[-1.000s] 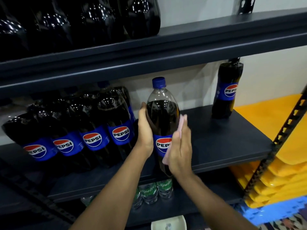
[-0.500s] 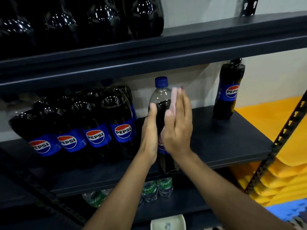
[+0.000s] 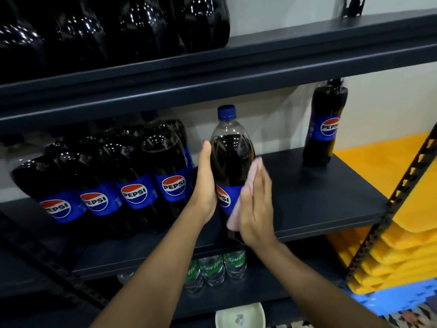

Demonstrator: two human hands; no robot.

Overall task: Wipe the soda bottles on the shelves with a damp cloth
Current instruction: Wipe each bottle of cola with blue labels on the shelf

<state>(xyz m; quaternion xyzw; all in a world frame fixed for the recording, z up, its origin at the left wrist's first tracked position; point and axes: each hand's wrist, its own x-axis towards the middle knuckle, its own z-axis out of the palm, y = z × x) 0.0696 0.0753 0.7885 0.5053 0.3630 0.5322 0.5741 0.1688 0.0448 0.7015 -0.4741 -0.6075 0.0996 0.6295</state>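
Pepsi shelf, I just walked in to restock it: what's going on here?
A person is wiping one Pepsi bottle at the front of the middle shelf. The left hand steadies its left side with straight fingers, while the right hand presses a pink cloth flat against its right side, by the label. More Pepsi bottles stand in a row to the left, a lone bottle stands at the shelf's right end, and Sprite bottles sit on the shelf below.
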